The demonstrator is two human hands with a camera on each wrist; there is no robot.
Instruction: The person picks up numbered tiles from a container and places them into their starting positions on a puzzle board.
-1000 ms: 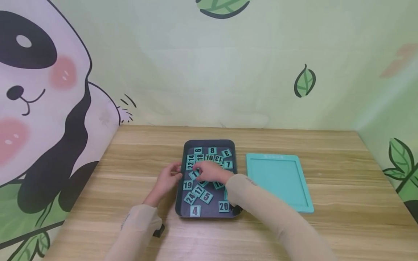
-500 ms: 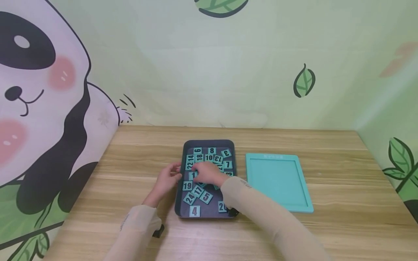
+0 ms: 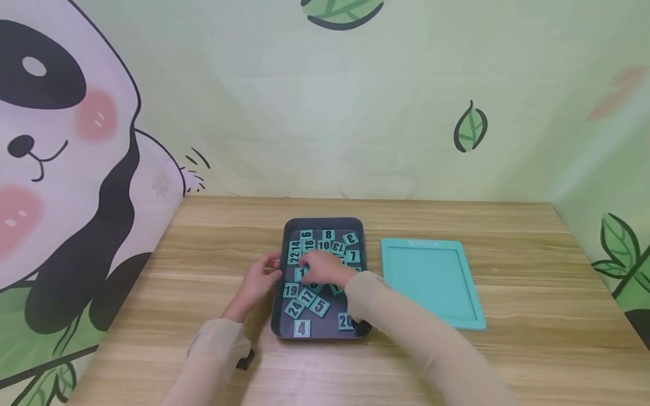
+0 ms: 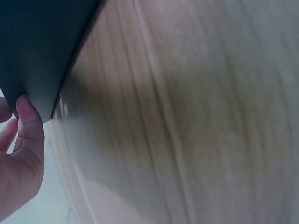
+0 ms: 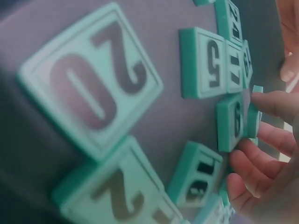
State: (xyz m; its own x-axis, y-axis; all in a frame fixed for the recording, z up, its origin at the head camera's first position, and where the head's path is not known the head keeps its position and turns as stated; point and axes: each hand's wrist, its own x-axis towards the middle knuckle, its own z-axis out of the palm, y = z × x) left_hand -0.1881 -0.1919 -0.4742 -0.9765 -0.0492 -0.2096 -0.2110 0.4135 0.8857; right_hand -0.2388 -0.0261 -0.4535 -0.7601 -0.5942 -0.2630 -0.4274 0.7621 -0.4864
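In the head view my right hand (image 3: 327, 268) reaches over the dark tray (image 3: 276, 316). Its thumb and index finger sit at opposite edges of the number 1 tile (image 3: 299, 274), pinching it. The right wrist view shows that tile (image 5: 253, 116) nearly edge-on at the fingertips; the other fingers curl above neighbouring tiles. My left hand (image 3: 260, 282) is at the tray's left side, fingertips against the outer wall. From the left wrist, a fingertip of the left hand (image 4: 25, 154) overlaps the dark wall (image 4: 42, 51). Tiles beneath the right hand are partly hidden.
Several turquoise number tiles lie loose around the tray, including 4 (image 3: 302, 328), 5 (image 3: 319, 306), 19 (image 3: 291, 290) and 20 (image 3: 345, 321). To the right, a flat turquoise frame (image 3: 431, 282) lies on the wooden table (image 3: 533, 270).
The number 1 tile, tilted a second ago, now stands straighter under my right fingers. The right forearm shifted slightly left, then settled. My left hand stays at the tray's side.
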